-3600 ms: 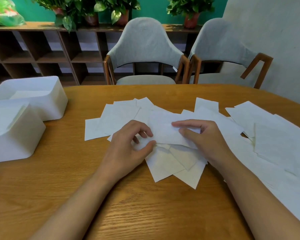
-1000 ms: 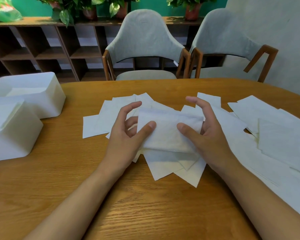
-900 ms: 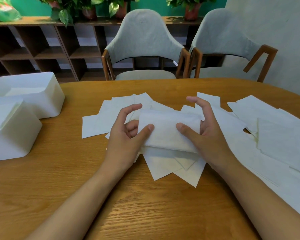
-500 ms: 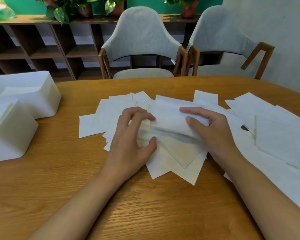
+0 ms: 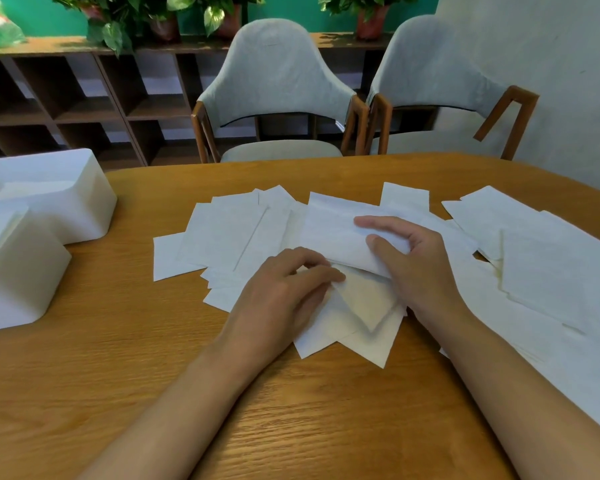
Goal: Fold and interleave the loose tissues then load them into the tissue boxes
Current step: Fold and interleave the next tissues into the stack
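Several loose white tissues [image 5: 229, 233] lie spread over the middle of the wooden table [image 5: 118, 375]. My right hand [image 5: 409, 261] pinches a folded tissue [image 5: 333, 230] between thumb and fingers, holding its near edge just above the pile. My left hand [image 5: 284, 289] rests palm down on the tissues beside it, fingers curled over a tissue's edge. Two white tissue boxes stand at the left: the near box [image 5: 18, 271] and the far box [image 5: 66, 195], both with tissues inside.
More tissues [image 5: 551, 271] cover the table's right side in an overlapping heap. Two grey chairs [image 5: 274, 84] stand behind the far edge. A dark shelf unit [image 5: 66, 98] with potted plants lines the back wall.
The folded tissue was lifted between both hands a second ago and has come down onto the pile. My left hand let go of it and moved down onto the tissues below.
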`<state>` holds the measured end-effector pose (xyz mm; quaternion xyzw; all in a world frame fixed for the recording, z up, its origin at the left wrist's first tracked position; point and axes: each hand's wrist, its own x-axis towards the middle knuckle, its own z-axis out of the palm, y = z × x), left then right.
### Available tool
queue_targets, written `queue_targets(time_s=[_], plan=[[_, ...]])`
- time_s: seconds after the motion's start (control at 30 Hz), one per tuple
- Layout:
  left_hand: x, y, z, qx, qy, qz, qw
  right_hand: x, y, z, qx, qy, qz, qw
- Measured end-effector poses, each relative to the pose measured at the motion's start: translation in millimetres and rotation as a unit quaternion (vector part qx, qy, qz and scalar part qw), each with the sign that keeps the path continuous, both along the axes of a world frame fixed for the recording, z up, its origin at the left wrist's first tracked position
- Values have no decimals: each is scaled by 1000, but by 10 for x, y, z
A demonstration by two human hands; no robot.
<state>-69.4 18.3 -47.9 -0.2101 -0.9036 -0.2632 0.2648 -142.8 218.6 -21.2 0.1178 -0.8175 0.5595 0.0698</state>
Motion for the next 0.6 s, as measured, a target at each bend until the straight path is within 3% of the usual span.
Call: queue_targets(time_s=[0.27,0.43,0.6], plan=[[149,-53,131,189,-56,66,978,2,0,-5,7,-17,2,1000],[149,-74,182,300,-90,86,946,-14,-3,-20,12,-17,9,1000],[74,-173,237,379,-177,84,904,-13,5,32,-3,-27,21,999]])
